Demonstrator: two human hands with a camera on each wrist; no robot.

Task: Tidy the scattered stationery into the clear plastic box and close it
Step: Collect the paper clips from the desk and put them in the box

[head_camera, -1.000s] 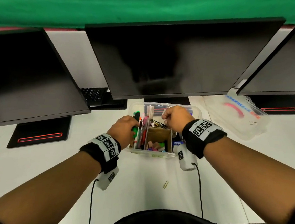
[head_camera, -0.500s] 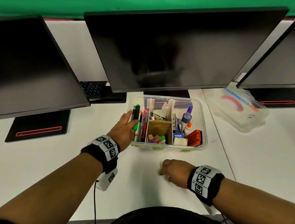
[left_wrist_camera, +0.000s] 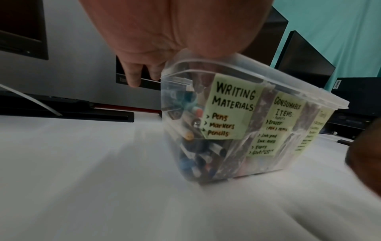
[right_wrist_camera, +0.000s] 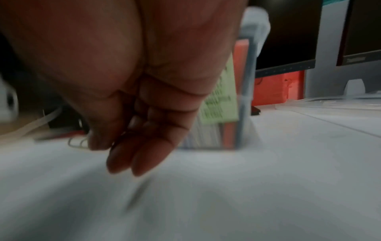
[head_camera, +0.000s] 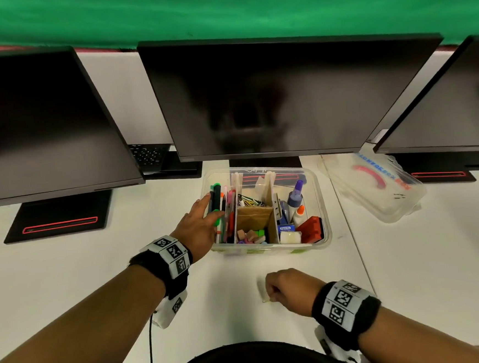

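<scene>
The right hand (head_camera: 288,287) pinched at the paperclip (head_camera: 265,300) under its curled fingertips; the left hand (head_camera: 199,227), fingers spread, steadied the box (head_camera: 321,203). Lifting the clip likely came next.

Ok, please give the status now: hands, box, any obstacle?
Left hand rests on open clear box. Right hand at paper clip, grip unclear. Lid off, lying right of box. No obstacle.

right wrist view: motion-blurred | paper clip (head_camera: 266,300): mostly hidden under right hand (head_camera: 288,289) | grasp unclear
</scene>
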